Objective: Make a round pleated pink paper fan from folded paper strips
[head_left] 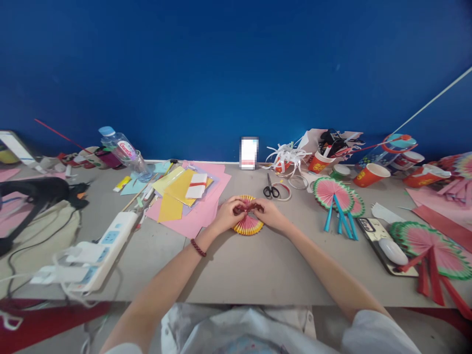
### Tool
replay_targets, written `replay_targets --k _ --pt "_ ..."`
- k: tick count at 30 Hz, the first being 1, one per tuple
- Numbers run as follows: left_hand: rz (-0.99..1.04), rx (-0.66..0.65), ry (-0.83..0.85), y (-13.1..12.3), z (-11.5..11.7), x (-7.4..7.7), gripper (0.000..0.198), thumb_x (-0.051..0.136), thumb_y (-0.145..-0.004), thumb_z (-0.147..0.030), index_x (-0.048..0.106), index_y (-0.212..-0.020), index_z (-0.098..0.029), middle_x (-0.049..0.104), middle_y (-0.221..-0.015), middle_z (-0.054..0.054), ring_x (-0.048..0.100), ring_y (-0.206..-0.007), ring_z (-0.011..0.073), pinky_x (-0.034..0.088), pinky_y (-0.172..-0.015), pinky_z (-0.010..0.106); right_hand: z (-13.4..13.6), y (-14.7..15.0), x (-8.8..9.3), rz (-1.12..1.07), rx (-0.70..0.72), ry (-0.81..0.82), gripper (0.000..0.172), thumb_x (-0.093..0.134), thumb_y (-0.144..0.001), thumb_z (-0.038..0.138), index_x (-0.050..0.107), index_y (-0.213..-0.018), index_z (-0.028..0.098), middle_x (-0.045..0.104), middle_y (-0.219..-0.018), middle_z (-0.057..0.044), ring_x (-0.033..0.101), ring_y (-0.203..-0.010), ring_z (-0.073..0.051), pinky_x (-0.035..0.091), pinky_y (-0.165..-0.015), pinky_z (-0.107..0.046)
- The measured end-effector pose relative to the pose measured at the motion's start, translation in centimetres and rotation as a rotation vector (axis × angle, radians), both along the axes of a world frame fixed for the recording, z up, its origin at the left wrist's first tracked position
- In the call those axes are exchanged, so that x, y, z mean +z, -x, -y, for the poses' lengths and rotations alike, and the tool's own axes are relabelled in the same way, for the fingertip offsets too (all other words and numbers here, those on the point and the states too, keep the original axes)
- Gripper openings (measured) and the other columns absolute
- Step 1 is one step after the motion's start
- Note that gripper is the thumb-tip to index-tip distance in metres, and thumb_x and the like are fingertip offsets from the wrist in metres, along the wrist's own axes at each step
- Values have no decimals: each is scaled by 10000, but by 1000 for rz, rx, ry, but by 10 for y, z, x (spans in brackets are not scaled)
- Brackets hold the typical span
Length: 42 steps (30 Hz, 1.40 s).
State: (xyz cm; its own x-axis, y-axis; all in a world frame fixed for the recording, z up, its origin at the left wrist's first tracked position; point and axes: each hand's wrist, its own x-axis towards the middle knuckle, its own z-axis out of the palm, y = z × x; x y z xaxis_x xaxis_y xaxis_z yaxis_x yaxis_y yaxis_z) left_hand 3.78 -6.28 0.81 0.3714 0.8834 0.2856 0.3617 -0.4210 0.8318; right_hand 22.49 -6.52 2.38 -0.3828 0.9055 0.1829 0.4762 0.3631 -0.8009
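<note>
A round pleated paper fan (248, 226), pink inside with a yellow rim, lies at the middle of the grey table. My left hand (229, 214) grips its left side, fingers bent toward the centre. On the opposite side my right hand (271, 214) pinches the fan near its centre, the fingertips of both hands close together. Black-handled scissors (271, 190) lie just behind my right hand, beside a roll of tape (283, 192). Pink sheets (214, 206) with yellow paper (170, 208) on top are spread to the left of my left hand.
At the left are a white power strip (112, 246) and a plastic bottle (127, 152). Finished pink-green fans (334, 194), a phone (372, 236) with a white mouse (393, 251) on it, and orange paper cups (371, 175) stand or lie at the right.
</note>
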Motion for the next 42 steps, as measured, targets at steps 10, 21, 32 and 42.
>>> replay_targets --k 10,21,32,42 --pt "-20 36 -53 -1 -1 -4 81 607 -761 -180 677 -801 -186 597 -1069 67 614 -903 172 535 -745 293 2 1 2 77 3 -36 108 590 -793 179 683 -849 174 671 -776 -34 587 -699 -146 422 -641 -257" --pt "-33 49 -22 -5 4 6 76 554 -775 -159 615 -731 -170 599 -1022 54 612 -840 149 523 -703 265 0 0 1 51 9 -67 124 551 -823 169 657 -759 175 676 -734 -24 570 -647 -129 406 -628 -243" --pt "-60 82 -57 -7 5 2 60 612 -765 -203 670 -778 -197 618 -1046 46 602 -917 171 514 -774 298 1 3 3 71 7 -17 172 490 -854 161 627 -751 171 654 -734 -27 576 -687 -143 403 -650 -249" --pt "-51 79 -85 -7 5 3 58 547 -754 -146 577 -712 -173 606 -1025 58 603 -851 158 510 -741 291 -1 3 -5 75 -22 -69 174 453 -844 115 565 -723 170 613 -745 -33 546 -713 -152 388 -673 -257"
